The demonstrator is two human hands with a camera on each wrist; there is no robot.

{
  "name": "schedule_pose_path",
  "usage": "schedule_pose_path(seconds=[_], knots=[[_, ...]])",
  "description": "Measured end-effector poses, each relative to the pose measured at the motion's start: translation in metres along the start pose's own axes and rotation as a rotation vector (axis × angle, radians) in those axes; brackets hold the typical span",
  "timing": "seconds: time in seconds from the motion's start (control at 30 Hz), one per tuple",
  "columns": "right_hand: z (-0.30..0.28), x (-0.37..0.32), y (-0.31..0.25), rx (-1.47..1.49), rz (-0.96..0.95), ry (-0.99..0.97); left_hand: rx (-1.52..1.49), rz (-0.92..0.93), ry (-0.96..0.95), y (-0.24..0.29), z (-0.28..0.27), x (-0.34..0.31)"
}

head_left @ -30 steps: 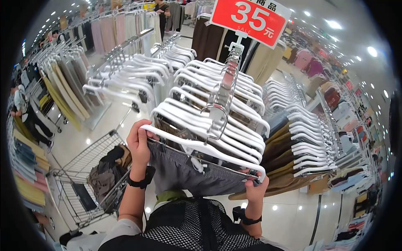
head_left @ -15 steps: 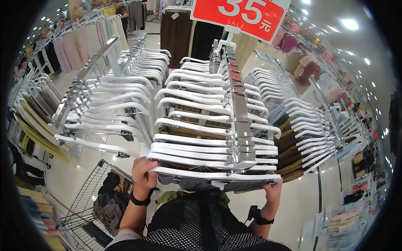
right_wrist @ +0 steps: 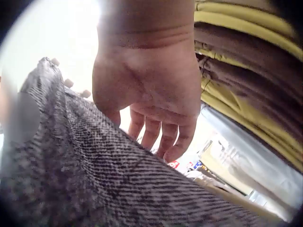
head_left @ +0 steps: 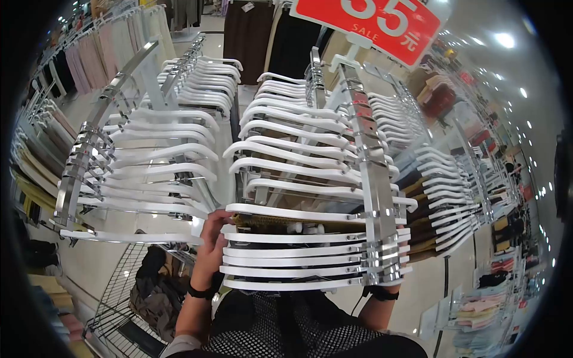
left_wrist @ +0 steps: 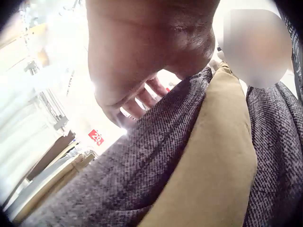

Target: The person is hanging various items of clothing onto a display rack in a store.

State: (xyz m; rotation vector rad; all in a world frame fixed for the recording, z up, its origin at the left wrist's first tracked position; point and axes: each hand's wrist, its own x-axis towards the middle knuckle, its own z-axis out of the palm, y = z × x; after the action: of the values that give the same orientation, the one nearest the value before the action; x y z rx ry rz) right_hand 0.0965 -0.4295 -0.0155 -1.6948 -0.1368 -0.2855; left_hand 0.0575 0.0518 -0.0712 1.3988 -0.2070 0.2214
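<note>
White hangers fill a metal rail, with several bunched close at its near end. My left hand is at the left ends of this bunch, its fingertips right by a hanger above a mustard garment. In the left wrist view its fingers extend loosely beside dark tweed fabric, next to a tan garment. My right hand hangs with relaxed fingers along the edge of tweed cloth. The hangers and rail mostly hide it in the head view.
A shopping cart stands at the left with dark clothes in it. Another rail of white hangers runs alongside on the left. Brown and mustard trousers hang on the right. A red sale sign rises above the middle rail.
The hanger with grey shorts went from my hands' grip onto the near end of the rail. Both hands then moved from its ends farther along the row, and the near hangers now sit bunched.
</note>
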Motion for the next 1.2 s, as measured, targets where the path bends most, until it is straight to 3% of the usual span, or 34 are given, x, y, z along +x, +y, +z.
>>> schedule_pose_path(seconds=[0.07,0.2,0.27,0.33,0.47,0.57,0.6,0.63,0.73,0.87,1.0,1.07,1.2], knots=[[0.004,0.013,0.001,0.047,0.011,-0.003,-0.143,0.018,0.003,-0.006,0.000,0.006],[0.012,0.032,0.006,0.138,0.046,0.008,0.047,-0.015,-0.018,0.016,-0.002,0.026],[0.012,0.037,0.006,0.173,0.067,0.015,-0.079,-0.141,-0.004,0.003,-0.003,0.034],[0.009,0.048,0.005,0.210,0.080,0.015,-0.089,-0.158,-0.125,-0.008,-0.012,0.043],[0.022,0.061,-0.012,0.451,-0.016,0.157,-0.258,-0.129,-0.182,-0.014,-0.002,0.058],[0.028,0.072,-0.017,0.372,-0.099,0.117,-0.349,-0.197,-0.214,-0.035,-0.006,0.057],[0.025,0.074,-0.013,0.305,-0.163,0.064,-0.257,-0.254,-0.250,-0.039,-0.006,0.055],[0.023,0.074,-0.012,0.267,-0.140,0.159,-0.164,-0.309,-0.286,-0.041,-0.006,0.055],[0.017,0.083,-0.001,0.229,-0.265,0.137,-0.231,-0.276,-0.283,-0.031,0.007,0.058],[0.018,0.086,-0.001,0.169,-0.236,0.236,-0.282,-0.208,-0.277,-0.032,0.005,0.057],[0.003,0.088,0.011,0.071,-0.286,0.197,-0.339,-0.214,-0.172,-0.023,0.003,0.059],[0.003,0.086,0.017,0.140,-0.200,0.269,-0.265,-0.105,-0.193,-0.023,0.002,0.061],[0.007,0.088,0.022,0.158,-0.234,0.203,-0.344,-0.159,-0.148,-0.022,0.000,0.058]])
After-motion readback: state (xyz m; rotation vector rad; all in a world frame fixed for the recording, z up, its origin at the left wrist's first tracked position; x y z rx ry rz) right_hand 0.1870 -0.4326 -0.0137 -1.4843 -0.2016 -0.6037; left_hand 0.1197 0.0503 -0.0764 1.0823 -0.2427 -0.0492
